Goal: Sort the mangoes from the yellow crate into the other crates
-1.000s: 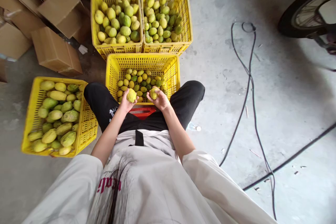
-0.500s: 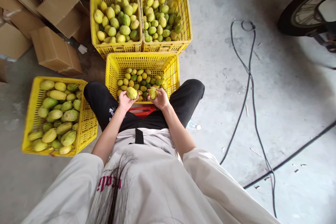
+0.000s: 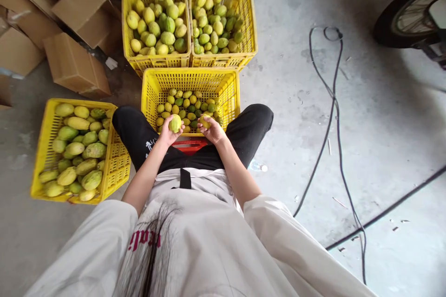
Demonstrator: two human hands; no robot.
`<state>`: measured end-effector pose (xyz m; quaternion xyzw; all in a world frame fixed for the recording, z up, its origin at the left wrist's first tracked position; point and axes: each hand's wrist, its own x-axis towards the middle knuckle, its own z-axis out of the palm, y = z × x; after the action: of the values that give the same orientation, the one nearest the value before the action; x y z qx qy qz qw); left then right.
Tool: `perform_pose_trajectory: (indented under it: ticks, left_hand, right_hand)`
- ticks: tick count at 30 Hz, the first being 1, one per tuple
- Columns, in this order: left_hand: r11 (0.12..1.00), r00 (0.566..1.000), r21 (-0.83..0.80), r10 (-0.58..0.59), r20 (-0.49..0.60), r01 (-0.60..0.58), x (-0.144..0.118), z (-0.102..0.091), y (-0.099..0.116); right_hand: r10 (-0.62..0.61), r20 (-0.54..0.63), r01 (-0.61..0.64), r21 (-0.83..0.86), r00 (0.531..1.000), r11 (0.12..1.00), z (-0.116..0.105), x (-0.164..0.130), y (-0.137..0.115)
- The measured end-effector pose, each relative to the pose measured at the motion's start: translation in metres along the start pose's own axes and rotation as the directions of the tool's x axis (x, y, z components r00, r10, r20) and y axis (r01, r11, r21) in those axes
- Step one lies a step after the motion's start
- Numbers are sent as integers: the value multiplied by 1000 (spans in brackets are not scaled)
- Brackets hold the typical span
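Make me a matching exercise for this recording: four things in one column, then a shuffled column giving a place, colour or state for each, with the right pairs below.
Column one
1. Left hand and right hand
2. Crate nearest the hands
3. Cardboard boxes
4. Looped cable

Column two
A. brown, at the picture's upper left
B. black, lying on the grey floor
C. each holding one fruit
D. yellow, with openwork walls

Right pairs: 1-C, 2-D, 3-A, 4-B

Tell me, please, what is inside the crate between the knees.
The crate holds yellow and green fruits. The left hand and right hand hide parts of its near side; anything beneath the visible fruits is covered.
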<state>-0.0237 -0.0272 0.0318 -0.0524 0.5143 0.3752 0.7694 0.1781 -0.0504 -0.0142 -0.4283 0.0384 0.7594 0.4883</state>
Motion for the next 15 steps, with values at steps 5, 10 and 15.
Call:
perform_pose_trajectory:
  ticks: [5, 10, 15]
  left_hand:
    - [999, 999, 6, 36, 11, -36, 1, -1, 2]
    - [1000, 1000, -12, 8, 12, -8, 4, -5, 1]
    - [997, 999, -72, -21, 36, 23, 2, -6, -1]
  right_hand:
    - [-29, 58, 34, -96, 998, 995, 0, 0, 4]
    - [-72, 22, 74, -73, 997, 995, 0, 1, 5]
    - [10, -30, -9, 28, 999, 1000, -1, 3, -1]
